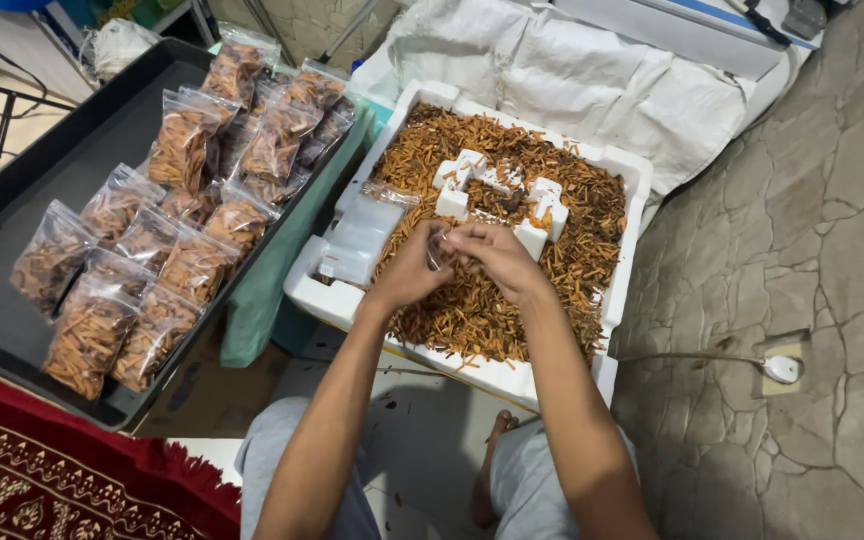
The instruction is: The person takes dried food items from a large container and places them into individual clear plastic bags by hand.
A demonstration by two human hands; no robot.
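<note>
A white foam box in front of me is full of thin orange-brown snack sticks. My left hand and my right hand meet over the box's middle, both pinching a small clear plastic bag between their fingers. A stack of empty clear bags lies in the box's left side. A white foam insert sits among the sticks just beyond my hands.
A large black tray at the left carries several filled clear bags of sticks. Green cloth hangs between tray and box. A red patterned rug is at bottom left; stone floor at right, white sacks behind.
</note>
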